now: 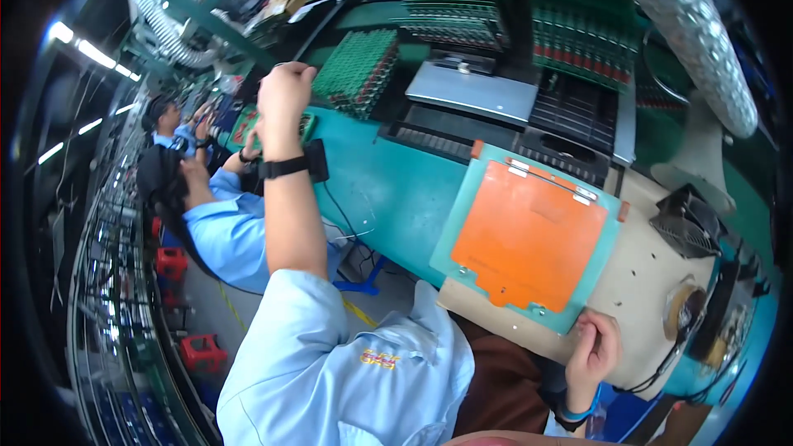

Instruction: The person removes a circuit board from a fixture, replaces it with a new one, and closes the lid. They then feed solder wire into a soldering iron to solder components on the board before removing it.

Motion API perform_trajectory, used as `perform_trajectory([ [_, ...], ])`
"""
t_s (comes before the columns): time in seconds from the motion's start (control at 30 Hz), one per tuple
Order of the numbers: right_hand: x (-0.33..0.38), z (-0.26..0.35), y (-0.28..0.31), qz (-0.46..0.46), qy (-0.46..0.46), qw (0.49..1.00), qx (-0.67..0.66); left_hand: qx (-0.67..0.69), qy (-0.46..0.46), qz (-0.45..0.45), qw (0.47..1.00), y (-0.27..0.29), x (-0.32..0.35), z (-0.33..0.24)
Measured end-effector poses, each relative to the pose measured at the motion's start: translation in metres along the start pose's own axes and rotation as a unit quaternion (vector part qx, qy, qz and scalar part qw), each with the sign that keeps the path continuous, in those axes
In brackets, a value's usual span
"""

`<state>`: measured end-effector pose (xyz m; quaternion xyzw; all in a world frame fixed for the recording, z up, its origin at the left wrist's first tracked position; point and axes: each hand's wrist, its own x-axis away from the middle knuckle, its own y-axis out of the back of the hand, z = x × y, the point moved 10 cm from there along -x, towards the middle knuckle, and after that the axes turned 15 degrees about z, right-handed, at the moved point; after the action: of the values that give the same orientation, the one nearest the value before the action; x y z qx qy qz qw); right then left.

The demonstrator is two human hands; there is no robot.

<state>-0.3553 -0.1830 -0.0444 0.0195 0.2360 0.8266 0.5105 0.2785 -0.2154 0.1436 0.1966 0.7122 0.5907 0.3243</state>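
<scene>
My left hand [285,95] is raised at arm's length, its fingers curled closed near a stack of green circuit boards [359,70]. Whatever is inside that fist, if anything, is hidden. A black band [285,167] circles the left wrist. In front of me lies a teal fixture plate [450,252] with a hinged orange cover [529,235] lying flat on it. Small metal latches [538,310] sit along the near edge. My right hand [595,348] is closed at the plate's near right corner, with its fingertips against the edge.
Behind the fixture stand a metal-topped machine [471,92] and racks of green boards [582,29]. A silver duct [677,25] hangs at the right above a black fan [690,219]. To my left sits a co-worker in a blue shirt [227,223]. Red stools [202,353] stand on the floor.
</scene>
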Motion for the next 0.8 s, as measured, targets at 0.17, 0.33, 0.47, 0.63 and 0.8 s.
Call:
perform_trajectory([
  [0.17,-0.004,-0.003,-0.001,-0.014,-0.015,1.0,-0.003,0.016,0.032,0.034,0.999,-0.022,-0.02,0.04],
  [0.33,-0.006,-0.002,-0.002,-0.031,-0.018,0.999,-0.008,0.031,-0.006,0.043,0.999,-0.034,-0.037,0.058],
  [0.47,-0.008,0.003,-0.001,-0.035,-0.015,0.999,0.007,0.031,-0.021,0.056,0.998,-0.047,-0.043,0.057],
  [0.63,-0.007,0.002,0.0,-0.04,-0.015,0.999,0.013,0.015,0.02,0.031,0.999,-0.04,-0.038,0.047],
  [0.8,-0.007,0.005,0.0,-0.04,-0.01,0.999,0.018,-0.009,0.02,-0.007,1.0,-0.034,-0.033,0.042],
])
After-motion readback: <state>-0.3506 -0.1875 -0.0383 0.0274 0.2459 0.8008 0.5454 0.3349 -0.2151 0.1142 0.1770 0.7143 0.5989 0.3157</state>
